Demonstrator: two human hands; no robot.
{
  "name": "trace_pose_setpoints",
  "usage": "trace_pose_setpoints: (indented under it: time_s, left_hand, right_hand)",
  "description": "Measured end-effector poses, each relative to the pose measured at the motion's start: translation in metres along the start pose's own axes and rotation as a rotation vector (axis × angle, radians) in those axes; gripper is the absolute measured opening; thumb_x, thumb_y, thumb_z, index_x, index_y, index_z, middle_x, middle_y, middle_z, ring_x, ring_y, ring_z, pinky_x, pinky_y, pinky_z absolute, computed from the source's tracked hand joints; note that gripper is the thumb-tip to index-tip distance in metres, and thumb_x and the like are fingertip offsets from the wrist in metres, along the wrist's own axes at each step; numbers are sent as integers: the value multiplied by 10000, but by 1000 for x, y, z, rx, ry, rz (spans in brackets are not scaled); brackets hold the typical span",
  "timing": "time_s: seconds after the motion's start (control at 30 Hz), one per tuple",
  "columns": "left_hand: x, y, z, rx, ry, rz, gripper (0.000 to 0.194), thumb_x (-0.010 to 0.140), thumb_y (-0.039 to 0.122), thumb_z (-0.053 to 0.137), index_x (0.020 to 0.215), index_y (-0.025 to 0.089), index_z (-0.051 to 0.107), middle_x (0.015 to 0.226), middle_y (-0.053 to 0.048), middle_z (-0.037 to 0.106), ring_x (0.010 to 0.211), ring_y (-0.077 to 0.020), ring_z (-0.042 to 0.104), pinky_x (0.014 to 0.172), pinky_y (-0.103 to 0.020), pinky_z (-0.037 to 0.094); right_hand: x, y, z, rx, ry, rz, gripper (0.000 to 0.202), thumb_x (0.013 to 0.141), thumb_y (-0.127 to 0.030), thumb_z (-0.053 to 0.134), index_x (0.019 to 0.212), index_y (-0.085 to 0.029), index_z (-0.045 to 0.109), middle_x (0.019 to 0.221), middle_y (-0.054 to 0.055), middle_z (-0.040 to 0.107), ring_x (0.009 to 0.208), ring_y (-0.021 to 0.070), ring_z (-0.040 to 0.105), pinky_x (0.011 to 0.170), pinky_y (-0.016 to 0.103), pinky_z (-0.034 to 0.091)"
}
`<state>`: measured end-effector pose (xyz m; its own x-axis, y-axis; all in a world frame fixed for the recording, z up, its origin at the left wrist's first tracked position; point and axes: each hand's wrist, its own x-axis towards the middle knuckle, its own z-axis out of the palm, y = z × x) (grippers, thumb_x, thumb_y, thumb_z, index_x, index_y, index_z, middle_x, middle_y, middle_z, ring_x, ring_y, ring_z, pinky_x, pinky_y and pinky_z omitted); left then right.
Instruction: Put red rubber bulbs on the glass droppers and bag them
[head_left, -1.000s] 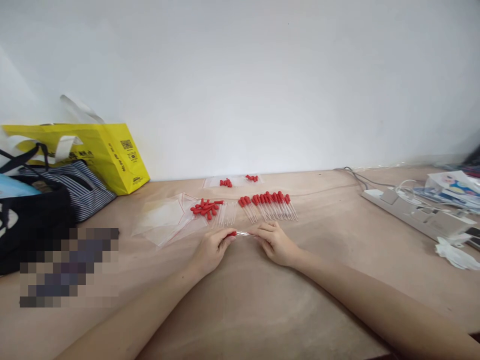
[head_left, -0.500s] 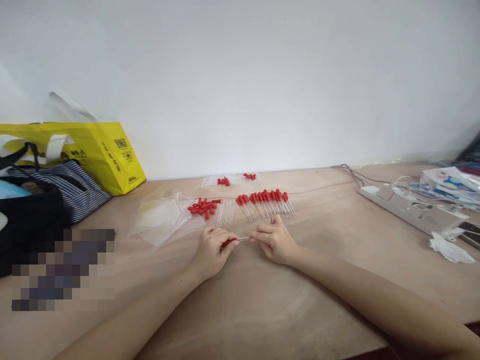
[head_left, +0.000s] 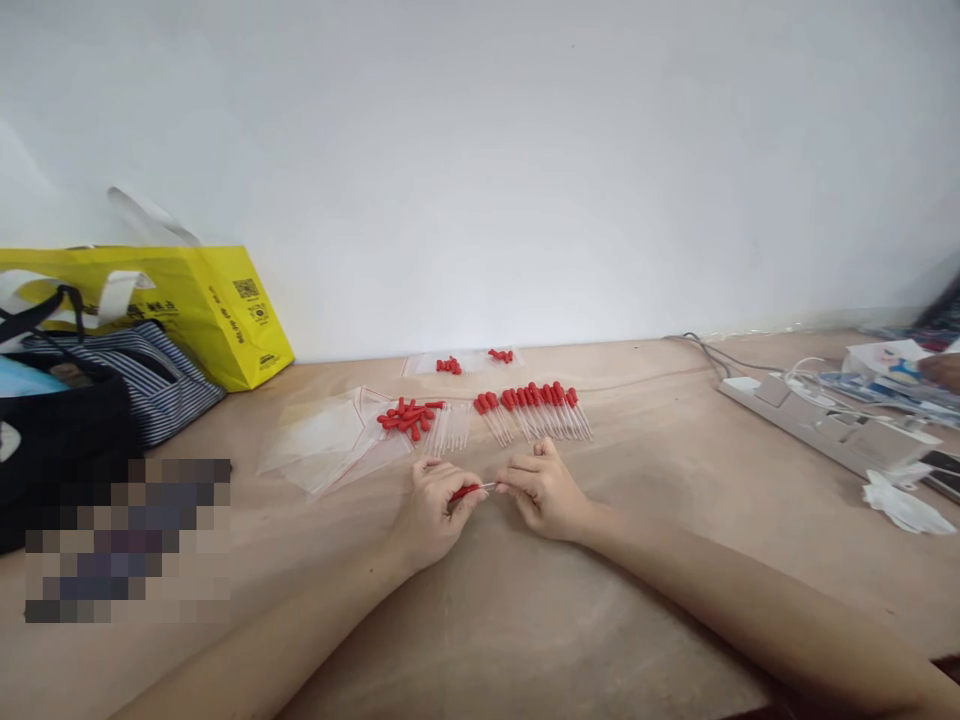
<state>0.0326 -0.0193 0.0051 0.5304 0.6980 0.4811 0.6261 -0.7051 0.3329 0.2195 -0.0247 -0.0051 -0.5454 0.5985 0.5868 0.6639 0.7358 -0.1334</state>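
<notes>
From afar, I'm pinching red bulb (head_left: 464, 491) in left hand (head_left: 436, 508), clear tube (head_left: 489, 486) in right hand (head_left: 546, 495), near side of red-topped droppers (head_left: 534, 391); keeping both aligned, gripping close together, is likely sparing tube from bending.

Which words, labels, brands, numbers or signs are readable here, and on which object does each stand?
Yellow bag, front: dark characters, too blurred to quote.
Its side: two square codes and small lettering, unreadable.
I can read no other text.
</notes>
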Motion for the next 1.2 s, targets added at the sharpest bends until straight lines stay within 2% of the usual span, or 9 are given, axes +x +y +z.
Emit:
trace_pose_setpoints:
  time_s: [0.23,0.4,0.6,0.7,0.8,0.87,0.93,1.07,1.2]
  left_hand:
    - [3,-5,1,-68,-46,-74,219,818,344,443,734,209,593,684,21,650,640,-137,565,858,-398,273]
    - [5,-14,-4,-69,-39,-85,300,749,441,544,965,235,567,886,-15,660,825,-183,570,890,-415,267]
    - [5,-14,-6,-24,-11,-23,228,831,369,449,783,244,633,751,1,666,730,-158,566,896,-405,257]
    - [5,-14,-4,-1,-37,-26,212,827,351,455,793,263,644,742,7,666,740,-166,569,884,-410,264]
    - [5,-16,-4,35,-34,-72,204,810,369,475,923,286,622,881,-6,656,872,-204,550,877,-427,266]
    - [5,-21,-6,72,42,-137,322,780,404,507,1075,282,544,1022,-29,614,976,-236,505,878,-440,267]
    - [7,-29,-8,113,151,-229,417,759,417,527,1140,255,481,1081,-49,580,1005,-252,484,872,-439,280]
    - [12,-48,-13,194,283,-425,324,746,370,545,1042,239,521,1038,-54,592,992,-277,480,840,-434,312]
    - [14,-61,-20,313,298,-576,294,726,345,558,1002,245,546,1021,-66,586,997,-308,458,806,-445,322]
  right_hand:
    - [5,0,-1,26,-31,41,228,860,-208,378,853,-176,603,686,9,577,628,101,459,651,281,191]
    - [5,5,-7,57,-53,102,236,875,-234,378,854,-178,607,736,13,603,659,103,482,668,279,190]
    - [4,7,-6,-37,-79,67,219,864,-279,420,884,-212,627,746,28,604,732,132,484,653,284,189]
    - [3,6,-5,-71,-98,27,202,849,-286,448,862,-204,633,751,36,599,744,143,472,641,281,200]
    - [5,8,-4,-90,-133,40,195,841,-255,448,843,-190,631,762,39,597,746,144,479,645,276,216]
    - [10,12,-3,-121,-117,159,201,837,-239,435,815,-190,628,771,37,600,747,146,493,654,280,218]
    - [19,20,-2,-157,-75,360,220,835,-238,416,778,-188,623,779,37,607,753,152,509,658,283,219]
    - [43,35,7,-218,-42,704,236,819,-241,395,762,-182,616,797,55,635,789,179,540,691,297,230]
    - [62,42,20,-265,-69,887,220,794,-214,393,872,-167,594,811,80,648,797,197,563,734,321,226]
